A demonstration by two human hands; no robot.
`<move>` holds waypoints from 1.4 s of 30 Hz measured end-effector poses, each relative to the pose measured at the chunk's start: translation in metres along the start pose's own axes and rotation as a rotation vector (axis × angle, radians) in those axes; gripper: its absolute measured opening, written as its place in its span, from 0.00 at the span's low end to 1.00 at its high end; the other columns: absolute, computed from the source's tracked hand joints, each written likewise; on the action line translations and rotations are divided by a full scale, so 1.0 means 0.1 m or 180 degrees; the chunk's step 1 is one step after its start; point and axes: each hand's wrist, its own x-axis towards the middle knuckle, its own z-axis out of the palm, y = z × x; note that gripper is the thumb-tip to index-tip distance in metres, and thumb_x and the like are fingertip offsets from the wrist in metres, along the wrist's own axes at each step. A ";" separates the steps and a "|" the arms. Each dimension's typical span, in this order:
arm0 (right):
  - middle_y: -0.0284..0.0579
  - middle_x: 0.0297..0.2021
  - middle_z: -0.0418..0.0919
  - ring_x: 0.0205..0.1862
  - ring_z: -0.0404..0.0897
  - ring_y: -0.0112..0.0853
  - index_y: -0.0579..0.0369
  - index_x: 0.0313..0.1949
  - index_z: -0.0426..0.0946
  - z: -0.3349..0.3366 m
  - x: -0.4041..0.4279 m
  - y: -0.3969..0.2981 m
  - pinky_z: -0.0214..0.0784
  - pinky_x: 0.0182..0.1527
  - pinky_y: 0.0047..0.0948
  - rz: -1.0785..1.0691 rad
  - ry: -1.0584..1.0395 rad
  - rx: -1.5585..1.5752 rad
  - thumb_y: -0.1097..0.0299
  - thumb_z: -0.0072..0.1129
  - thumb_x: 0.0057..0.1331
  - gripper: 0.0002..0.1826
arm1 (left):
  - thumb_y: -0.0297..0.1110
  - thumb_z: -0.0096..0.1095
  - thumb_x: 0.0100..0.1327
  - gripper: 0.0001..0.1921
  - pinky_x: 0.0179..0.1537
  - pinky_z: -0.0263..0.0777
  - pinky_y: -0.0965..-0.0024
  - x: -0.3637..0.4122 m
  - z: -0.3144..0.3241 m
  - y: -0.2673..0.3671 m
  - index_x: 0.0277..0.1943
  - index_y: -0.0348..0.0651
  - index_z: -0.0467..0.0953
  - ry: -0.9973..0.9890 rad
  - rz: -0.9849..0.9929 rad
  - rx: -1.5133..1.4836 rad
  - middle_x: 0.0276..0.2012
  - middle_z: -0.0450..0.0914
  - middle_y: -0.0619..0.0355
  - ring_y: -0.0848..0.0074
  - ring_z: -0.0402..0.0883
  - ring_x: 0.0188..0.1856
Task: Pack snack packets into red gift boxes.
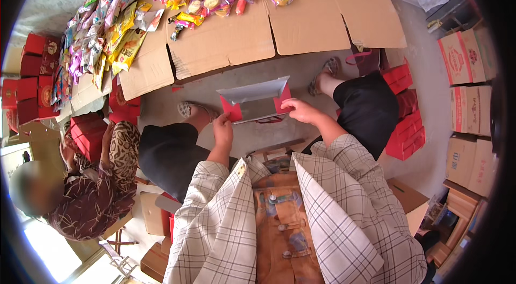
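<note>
An open red cardboard gift box (pixel 252 92) with a grey inside is held between my knees, above the floor. Its mouth faces up towards me, and its red end flaps stand at both sides. My left hand (pixel 223 132) pinches the left end between thumb and fingers. At the opposite end, my right hand (pixel 304 111) grips the red side near the corner. Beyond the box lies a table edge covered with flattened cardboard (pixel 310 26). Wrapped round biscuits (pixel 211 1) and yellow snack packets (pixel 123 56) are heaped on it.
At left a seated person holds another red box (pixel 84 134). Stacked red boxes (pixel 30 90) stand behind the snacks, and more red boxes (pixel 407 134) sit beside my right leg. Printed cartons (pixel 457 58) line the right side. A dark bag (pixel 369 64) hangs near the table's right end.
</note>
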 end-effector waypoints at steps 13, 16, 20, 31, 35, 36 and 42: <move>0.47 0.43 0.81 0.45 0.80 0.41 0.53 0.43 0.79 0.18 0.07 -0.14 0.72 0.46 0.38 0.0277 0.1199 -0.0954 0.59 0.61 0.61 0.15 | 0.24 0.63 0.59 0.10 0.40 0.72 0.71 -0.07 0.09 0.20 0.44 0.34 0.79 0.0018 -0.0043 -0.0290 0.33 0.79 0.58 0.74 0.78 0.35; 0.46 0.40 0.81 0.42 0.80 0.40 0.54 0.43 0.77 0.21 0.09 -0.18 0.72 0.43 0.38 0.0505 0.1296 -0.0943 0.62 0.64 0.59 0.15 | 0.28 0.68 0.58 0.11 0.37 0.71 0.71 -0.02 0.13 0.07 0.42 0.37 0.76 0.0324 0.0063 0.0125 0.30 0.77 0.59 0.75 0.76 0.32; 0.46 0.40 0.79 0.41 0.79 0.41 0.55 0.43 0.73 0.24 0.14 -0.32 0.71 0.43 0.38 0.0086 0.2035 -0.0801 0.68 0.66 0.56 0.16 | 0.30 0.70 0.56 0.16 0.35 0.71 0.69 0.03 0.18 0.05 0.44 0.41 0.71 0.0585 0.0165 0.0344 0.27 0.74 0.59 0.74 0.75 0.29; 0.42 0.51 0.75 0.56 0.70 0.40 0.53 0.58 0.71 0.33 0.21 -0.83 0.62 0.57 0.43 -0.1326 0.1409 -0.2513 0.67 0.59 0.62 0.24 | 0.29 0.70 0.56 0.15 0.33 0.67 0.73 -0.03 0.17 0.13 0.43 0.40 0.71 0.0421 -0.0039 0.0402 0.28 0.69 0.64 0.80 0.68 0.29; 0.41 0.52 0.75 0.56 0.70 0.39 0.53 0.58 0.72 0.37 0.22 -0.91 0.62 0.57 0.42 -0.1363 0.1294 -0.2316 0.67 0.58 0.62 0.24 | 0.33 0.71 0.56 0.16 0.35 0.69 0.65 -0.07 0.13 0.15 0.44 0.41 0.72 0.0512 0.0120 0.0452 0.29 0.75 0.58 0.72 0.74 0.30; 0.40 0.52 0.75 0.56 0.70 0.39 0.52 0.57 0.73 0.35 0.23 -0.95 0.62 0.57 0.42 -0.1488 0.1628 -0.2169 0.67 0.58 0.62 0.23 | 0.33 0.71 0.56 0.16 0.35 0.69 0.65 -0.07 0.13 0.17 0.44 0.41 0.72 0.0512 0.0116 0.0449 0.29 0.75 0.58 0.72 0.74 0.30; 0.37 0.52 0.76 0.55 0.71 0.37 0.50 0.51 0.76 0.39 0.30 -0.84 0.63 0.56 0.43 -0.1544 0.1701 -0.2573 0.64 0.59 0.61 0.18 | 0.32 0.70 0.56 0.10 0.32 0.66 0.72 -0.05 0.13 0.13 0.36 0.41 0.75 0.0297 0.0000 0.0575 0.25 0.70 0.64 0.79 0.69 0.27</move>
